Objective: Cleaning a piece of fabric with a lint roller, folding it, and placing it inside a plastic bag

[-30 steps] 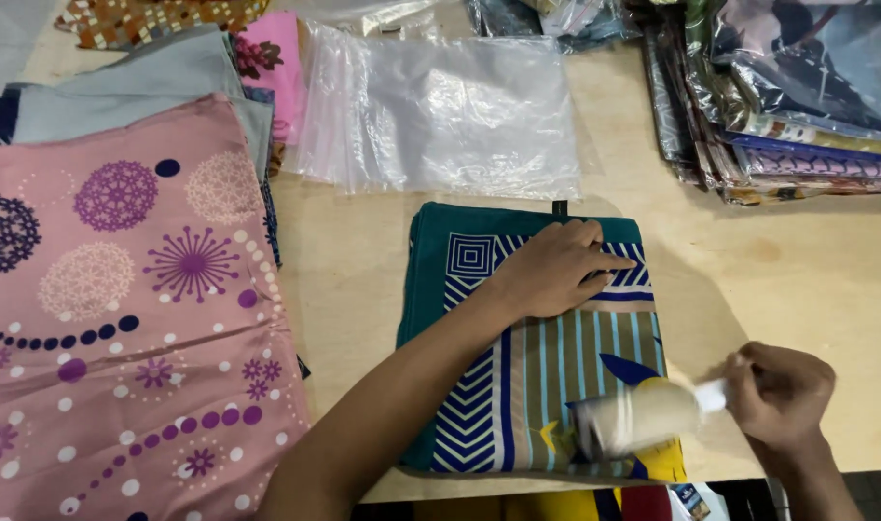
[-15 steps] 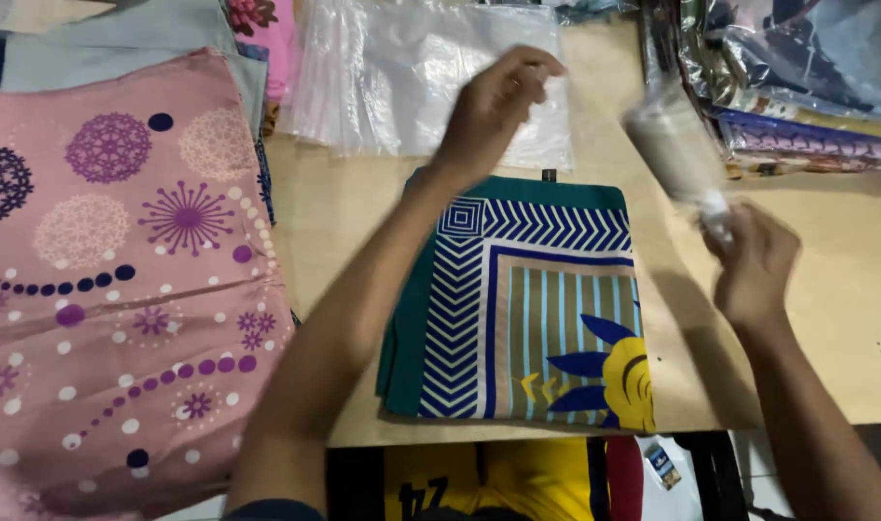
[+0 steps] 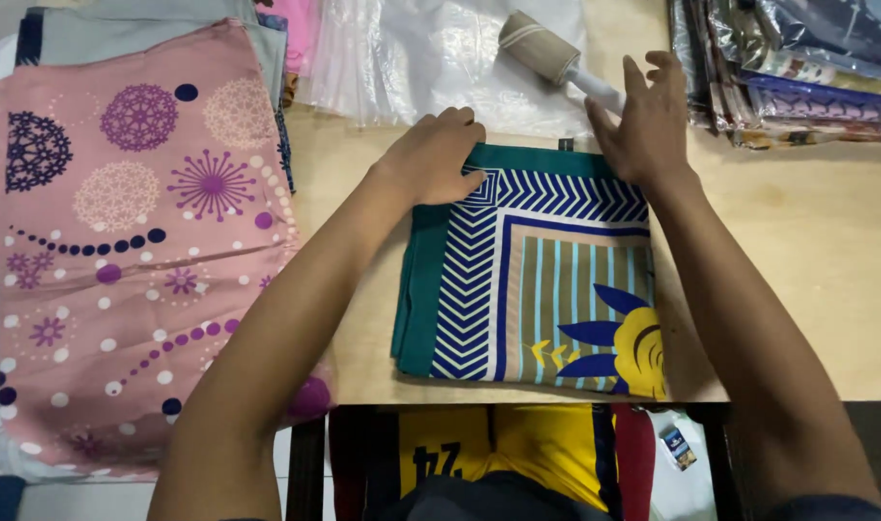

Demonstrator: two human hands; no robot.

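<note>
A folded scarf (image 3: 547,289) with a teal border, blue chevrons, stripes and a yellow flower lies on the wooden table (image 3: 807,270) in front of me. My left hand (image 3: 436,154) rests on its far left corner, fingers curled over the edge. My right hand (image 3: 648,121) lies on the far right corner with fingers spread and holds nothing. A lint roller (image 3: 542,46) with a white handle lies on the clear plastic bags (image 3: 412,53), its handle just beside my right fingertips.
A stack of folded fabric topped by a pink patterned cloth (image 3: 132,251) fills the left side. Several packed scarves in shiny wrappers (image 3: 798,68) are piled at the far right. The table's near edge runs just below the scarf.
My right hand has put the lint roller down on the plastic bags. Both hands have come down onto the far edge of the scarf.
</note>
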